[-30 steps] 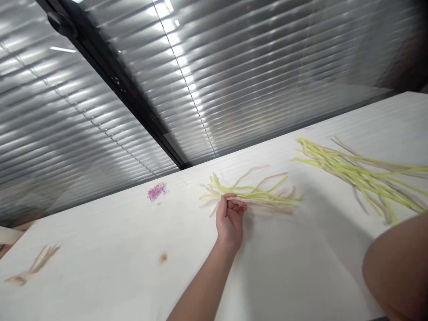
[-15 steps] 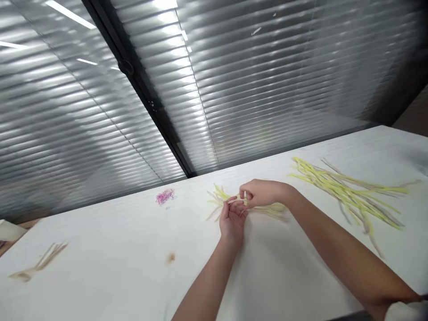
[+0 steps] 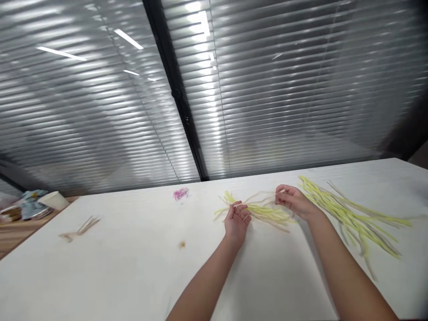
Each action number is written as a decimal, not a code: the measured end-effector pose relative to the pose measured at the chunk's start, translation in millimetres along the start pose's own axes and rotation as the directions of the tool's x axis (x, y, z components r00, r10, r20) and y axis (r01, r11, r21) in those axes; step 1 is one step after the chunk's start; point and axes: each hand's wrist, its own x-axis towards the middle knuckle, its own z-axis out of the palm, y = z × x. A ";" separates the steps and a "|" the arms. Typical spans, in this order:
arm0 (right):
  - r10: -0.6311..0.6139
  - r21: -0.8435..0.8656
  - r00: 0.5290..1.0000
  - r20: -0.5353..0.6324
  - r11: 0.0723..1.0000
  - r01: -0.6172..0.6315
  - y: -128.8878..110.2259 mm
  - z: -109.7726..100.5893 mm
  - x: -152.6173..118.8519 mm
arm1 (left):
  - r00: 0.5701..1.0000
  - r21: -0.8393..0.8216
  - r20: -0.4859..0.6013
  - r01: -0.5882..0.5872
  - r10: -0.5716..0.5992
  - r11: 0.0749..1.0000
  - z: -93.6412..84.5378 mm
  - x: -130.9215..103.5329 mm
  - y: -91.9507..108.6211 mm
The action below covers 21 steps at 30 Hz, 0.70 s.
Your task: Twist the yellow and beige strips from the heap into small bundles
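Left hand point(image 3: 238, 225) is half curled at the bundle point(image 3: 271, 212) of thin, wavy yellow and beige strips; whether they are gripped cannot be told. By the right hand point(image 3: 294, 202), a pale strip point(image 3: 262, 192) is pinched. The bundle is loosely fanned on the white table point(image 3: 133, 272).

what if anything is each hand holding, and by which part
The right hand seems to pinch a tan strand, apparently near its right end. The left hand is at the strand bundle, toward its left end; its grip is unclear.
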 end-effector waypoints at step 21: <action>-0.219 -0.145 0.876 -0.430 0.974 0.172 69.8 74.3 13.9 | 0.976 0.235 -0.014 -0.208 0.217 0.950 1.5 -4.9 4.3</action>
